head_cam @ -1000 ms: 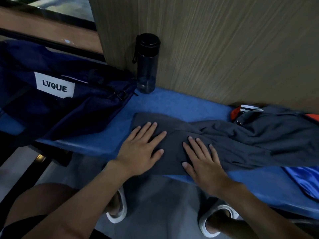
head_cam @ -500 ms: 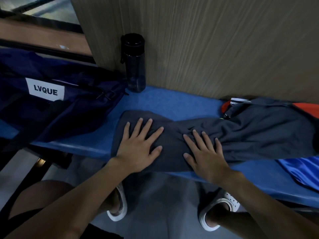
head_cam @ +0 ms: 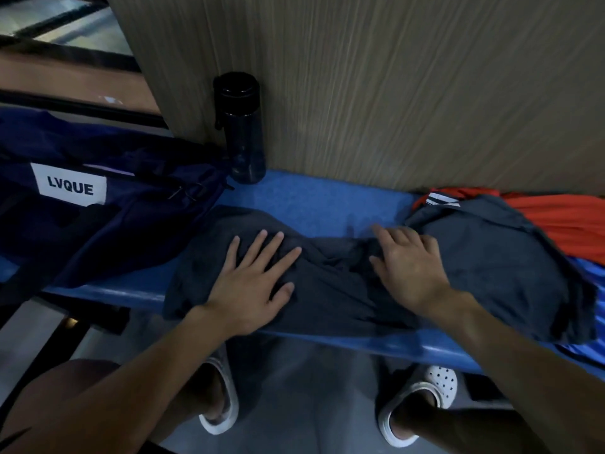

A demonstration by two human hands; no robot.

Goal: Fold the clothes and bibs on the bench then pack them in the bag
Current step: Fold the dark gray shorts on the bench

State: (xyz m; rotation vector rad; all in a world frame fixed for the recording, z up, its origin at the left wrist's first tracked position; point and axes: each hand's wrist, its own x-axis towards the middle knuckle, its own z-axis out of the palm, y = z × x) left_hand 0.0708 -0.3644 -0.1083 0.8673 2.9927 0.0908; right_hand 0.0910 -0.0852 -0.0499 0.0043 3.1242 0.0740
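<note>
We are looking down at a blue bench [head_cam: 304,201] running along a wood-grain wall [head_cam: 393,86]. A dark grey garment [head_cam: 343,283] is lying stretched across the bench, its near edge hanging slightly over the front lip. We are pressing our left hand [head_cam: 255,276] flat on the garment's left part, fingers spread, gripping nothing. Our right hand [head_cam: 409,260] is sitting on the bunched middle of the garment with fingers curled into the cloth; it is looking like a pinch of the fabric, but blur is hiding the fingertips, so we cannot tell for sure. The navy bag [head_cam: 98,204] with a white LVQUE label [head_cam: 72,188] is lying on the bench's left end, just beside the garment. A dark water bottle [head_cam: 242,129] is standing upright against the wall, behind the bag's corner. An orange cloth [head_cam: 563,221] and a shiny blue cloth [head_cam: 589,283] are peeking out from under the garment's right end. White clogs [head_cam: 425,398] are showing below the bench.
</note>
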